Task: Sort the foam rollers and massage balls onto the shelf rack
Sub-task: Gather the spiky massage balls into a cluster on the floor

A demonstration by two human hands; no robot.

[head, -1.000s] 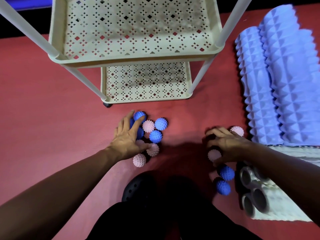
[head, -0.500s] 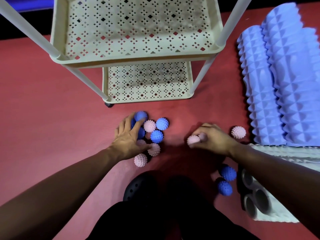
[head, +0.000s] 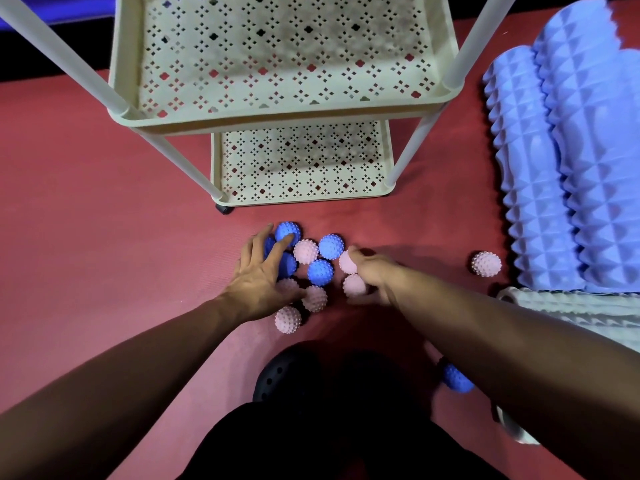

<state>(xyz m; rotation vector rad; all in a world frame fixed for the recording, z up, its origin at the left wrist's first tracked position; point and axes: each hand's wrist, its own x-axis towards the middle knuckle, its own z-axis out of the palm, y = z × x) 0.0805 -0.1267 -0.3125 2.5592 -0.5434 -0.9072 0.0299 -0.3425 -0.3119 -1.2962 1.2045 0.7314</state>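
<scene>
Massage balls are gathered on the red mat (head: 104,220) below an unfilled shelf rack (head: 287,109).

Two purple foam rollers (head: 568,168) lie well right. The left hand (head: 258,282) is spread flat over the cluster; the right hand (head: 372,277) is curled round two pink balls (head: 353,284). Five blue and seven pink are counted. A steady, gentle sweep is advised, since they probably roll.

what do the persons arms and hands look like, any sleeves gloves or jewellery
Both forearms are bare right up to the frame edges, with no sleeve in view. The left hand and right hand wear no gloves, and no ring, watch or bracelet shows on either wrist or on the fingers. The right hand is slightly blurred, so small details there cannot be told.
</scene>
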